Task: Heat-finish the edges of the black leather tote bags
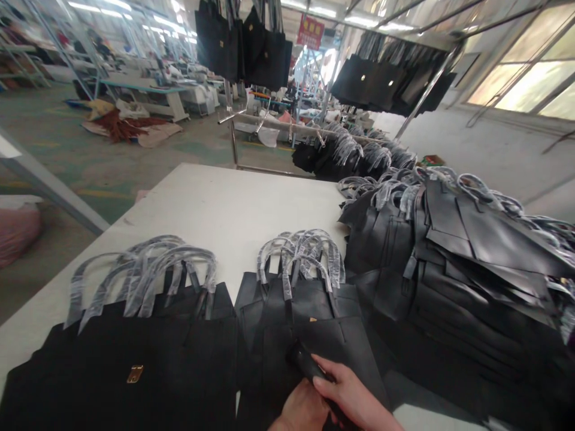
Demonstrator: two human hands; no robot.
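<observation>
My right hand [348, 386] is closed around a black, smooth, tube-like piece [305, 359], thumb on top. It could be a folded part of a bag; its kind does not show clearly. Lower down, my left hand [306, 407] is closed against the same piece, its fingers mostly hidden. Both hands are over a middle stack of black handbags [278, 341], whose handles [299, 257] are wrapped in clear plastic. To the left lies another stack of black handbags [179, 359]; its top bag bears a gold clasp [135, 374].
A large pile of black bags [476, 281] covers the right side of the white table [224, 203]. Beyond the far edge stands a metal rack [236, 143] with hanging black bags [390, 78]. A grey metal post [54, 185] slants at the left.
</observation>
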